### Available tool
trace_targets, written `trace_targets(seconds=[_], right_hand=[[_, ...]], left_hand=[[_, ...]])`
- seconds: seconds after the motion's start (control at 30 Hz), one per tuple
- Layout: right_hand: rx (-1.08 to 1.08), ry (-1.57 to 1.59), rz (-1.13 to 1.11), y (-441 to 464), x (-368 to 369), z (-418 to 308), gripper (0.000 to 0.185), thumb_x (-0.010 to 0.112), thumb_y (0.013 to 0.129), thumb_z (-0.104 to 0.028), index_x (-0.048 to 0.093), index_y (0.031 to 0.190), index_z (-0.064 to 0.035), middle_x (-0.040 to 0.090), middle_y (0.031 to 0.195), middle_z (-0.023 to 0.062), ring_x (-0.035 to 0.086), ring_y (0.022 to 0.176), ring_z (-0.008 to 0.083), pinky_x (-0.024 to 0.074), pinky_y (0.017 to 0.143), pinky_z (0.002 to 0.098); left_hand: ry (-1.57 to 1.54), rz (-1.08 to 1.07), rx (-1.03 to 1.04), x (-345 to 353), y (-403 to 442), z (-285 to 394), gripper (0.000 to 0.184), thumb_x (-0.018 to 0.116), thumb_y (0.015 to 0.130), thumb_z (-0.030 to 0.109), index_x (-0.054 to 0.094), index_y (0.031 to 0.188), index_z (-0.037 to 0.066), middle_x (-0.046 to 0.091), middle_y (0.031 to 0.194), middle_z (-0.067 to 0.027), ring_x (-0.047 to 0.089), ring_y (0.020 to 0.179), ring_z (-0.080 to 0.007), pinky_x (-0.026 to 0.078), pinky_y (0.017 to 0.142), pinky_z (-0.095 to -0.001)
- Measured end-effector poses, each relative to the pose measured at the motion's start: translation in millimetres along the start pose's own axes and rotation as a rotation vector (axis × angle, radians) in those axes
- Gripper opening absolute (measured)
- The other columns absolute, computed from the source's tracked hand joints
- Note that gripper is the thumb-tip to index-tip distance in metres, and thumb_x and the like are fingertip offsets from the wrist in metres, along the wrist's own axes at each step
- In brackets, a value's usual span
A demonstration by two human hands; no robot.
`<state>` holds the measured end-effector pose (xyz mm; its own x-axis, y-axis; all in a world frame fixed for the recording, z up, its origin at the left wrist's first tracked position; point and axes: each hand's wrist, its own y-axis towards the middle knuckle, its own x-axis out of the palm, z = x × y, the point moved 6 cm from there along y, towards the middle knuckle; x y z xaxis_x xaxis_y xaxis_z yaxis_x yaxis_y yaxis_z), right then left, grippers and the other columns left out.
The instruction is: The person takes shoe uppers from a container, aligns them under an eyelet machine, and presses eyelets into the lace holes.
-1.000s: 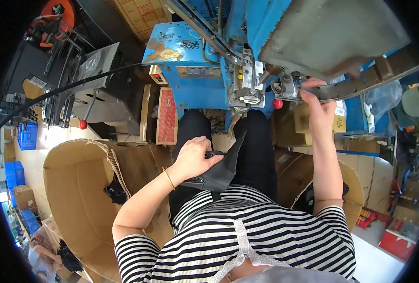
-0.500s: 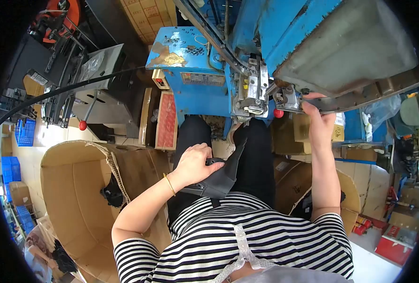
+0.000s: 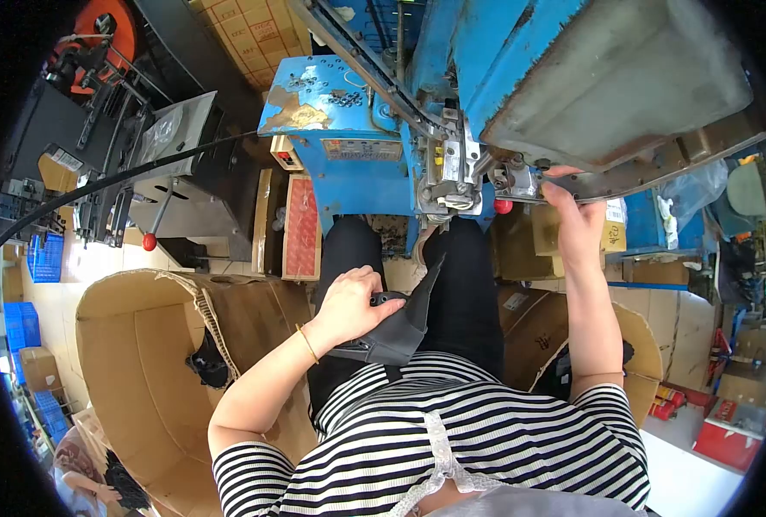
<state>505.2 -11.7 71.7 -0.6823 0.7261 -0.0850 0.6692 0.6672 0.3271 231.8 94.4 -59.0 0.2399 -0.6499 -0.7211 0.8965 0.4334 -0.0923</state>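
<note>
My left hand (image 3: 351,306) is closed around a black leather-like piece (image 3: 400,334) over my lap, with small eyelet holes showing beside the thumb. The piece's pointed end reaches up toward the right. On the right, my right hand (image 3: 572,207) grips the curved metal rail (image 3: 650,179) of the blue machine (image 3: 361,185), thumb below and fingers partly hidden behind it. A metal machine head (image 3: 450,177) stands above my knees, and a red knob (image 3: 503,207) is left of my right hand.
A large open cardboard box (image 3: 133,345) is at the left, holding black pieces. Another box (image 3: 637,345) stands at the right behind my forearm. A lever with a red ball (image 3: 149,242) is at the left. Part of a person (image 3: 86,470) shows at the lower left.
The camera view has shifted slightly. Both hands keep their grips, and the black piece stays over my lap with little movement.
</note>
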Motion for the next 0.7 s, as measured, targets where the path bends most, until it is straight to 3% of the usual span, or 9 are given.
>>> trace_targets(seconds=[0.07,0.17,0.27,0.37,0.47,0.57,0.63,0.7], right_hand=[[0.034,0.015,0.013,-0.9,-0.6,2.2,0.013,0.063,0.079,0.006,0.063,0.091,0.0026,0.053,0.089,0.0019,0.054,0.079,0.0099,0.0448,0.071,0.0237],[0.007,-0.031,-0.008,-1.5,-1.1,5.2,0.019,0.067,0.079,-0.002,0.063,0.097,-0.0049,0.061,0.093,0.0000,0.053,0.084,0.0080,0.0425,0.076,0.0243],[0.034,-0.060,-0.003,-2.5,4.1,4.3,0.021,0.067,0.079,-0.002,0.062,0.099,-0.0052,0.060,0.095,0.0001,0.054,0.086,0.0087,0.0431,0.077,0.0244],[-0.034,0.042,0.039,-1.5,11.1,4.3,0.019,0.066,0.079,0.005,0.063,0.098,0.0023,0.059,0.096,0.0046,0.058,0.083,0.0110,0.0481,0.072,0.0245],[0.062,0.061,0.035,-2.6,25.7,2.0,0.021,0.067,0.081,0.003,0.063,0.101,0.0017,0.061,0.097,0.0052,0.059,0.084,0.0118,0.0490,0.075,0.0251],[0.143,0.263,0.172,-17.0,26.3,21.1,0.030,0.068,0.083,0.000,0.058,0.111,0.0001,0.062,0.097,0.0061,0.060,0.084,0.0127,0.0490,0.074,0.0257],[0.118,0.318,-0.001,-44.1,37.3,30.3,0.042,0.065,0.084,0.001,0.044,0.120,-0.0033,0.057,0.092,0.0052,0.054,0.077,0.0128,0.0475,0.069,0.0258],[0.283,0.260,-0.118,-99.7,54.3,52.2,0.042,0.067,0.083,-0.006,0.046,0.119,-0.0024,0.055,0.089,0.0070,0.055,0.077,0.0130,0.0471,0.072,0.0268]], left_hand=[[0.000,0.005,0.007,-0.6,0.1,-0.5,0.038,0.074,0.077,0.033,0.058,0.075,-0.001,0.054,0.077,-0.0134,0.058,0.080,-0.0314,0.048,0.073,-0.0401],[0.003,0.014,0.019,-1.0,0.6,0.1,0.038,0.074,0.077,0.034,0.058,0.075,0.000,0.054,0.077,-0.0135,0.058,0.080,-0.0315,0.048,0.073,-0.0401],[0.002,0.031,0.030,0.0,1.6,-1.0,0.037,0.074,0.077,0.034,0.058,0.075,0.000,0.054,0.077,-0.0136,0.058,0.080,-0.0315,0.047,0.074,-0.0402],[-0.019,-0.001,-0.016,-0.3,3.6,-1.3,0.038,0.073,0.077,0.034,0.060,0.073,-0.001,0.056,0.077,-0.0125,0.059,0.082,-0.0308,0.048,0.078,-0.0401],[-0.007,-0.019,-0.004,-2.2,6.2,1.5,0.036,0.072,0.078,0.032,0.059,0.074,0.000,0.056,0.077,-0.0124,0.059,0.083,-0.0303,0.047,0.078,-0.0400],[-0.019,-0.010,0.057,-0.5,8.5,2.3,0.027,0.068,0.083,0.025,0.059,0.077,0.000,0.056,0.078,-0.0139,0.058,0.081,-0.0326,0.047,0.074,-0.0417],[-0.049,0.045,0.100,-0.6,8.7,3.4,0.021,0.066,0.084,0.019,0.059,0.080,0.000,0.056,0.079,-0.0143,0.058,0.080,-0.0337,0.047,0.074,-0.0424],[-0.047,0.080,0.138,-2.7,11.1,7.7,0.015,0.064,0.084,0.014,0.058,0.083,0.000,0.056,0.080,-0.0146,0.057,0.080,-0.0344,0.047,0.074,-0.0426]])
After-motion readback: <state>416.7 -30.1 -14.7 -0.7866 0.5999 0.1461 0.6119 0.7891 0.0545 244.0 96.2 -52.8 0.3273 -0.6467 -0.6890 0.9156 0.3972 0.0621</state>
